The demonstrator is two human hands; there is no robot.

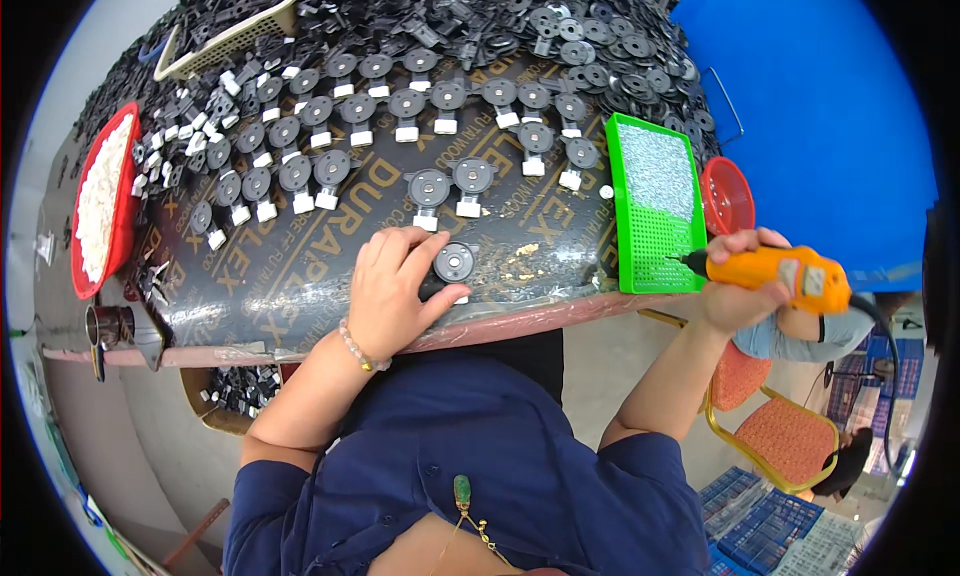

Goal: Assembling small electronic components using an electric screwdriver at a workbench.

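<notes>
Screwdriver point(775, 275), one; green tray point(655, 246), one.

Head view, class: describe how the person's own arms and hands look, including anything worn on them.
Short navy-blue sleeves cover the upper arms and leave both forearms bare. The left hand wears no glove; at its wrist is a bracelet of pale round beads with a gold-coloured piece. The right hand is also ungloved, and no bracelet shows at its wrist.
</notes>
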